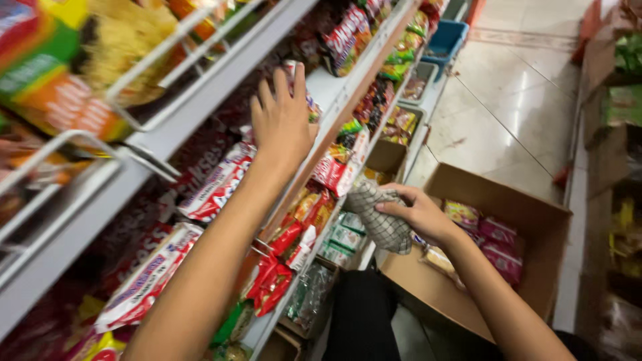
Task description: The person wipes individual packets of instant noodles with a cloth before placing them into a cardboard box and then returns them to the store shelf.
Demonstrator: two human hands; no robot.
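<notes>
On the white shelf (334,90), snack packets (221,184) are being straightened by the open left hand (282,120); a checked cloth (380,217) is being clenched in the right hand (418,212), probably for wiping.

Left hand (281,120) reaches up, fingers spread; right hand (418,212) is clenched (arm bent).

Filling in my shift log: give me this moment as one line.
left hand: reaching onto white shelf, open | right hand: holding checked cloth | cardboard box: snack packets inside
</notes>
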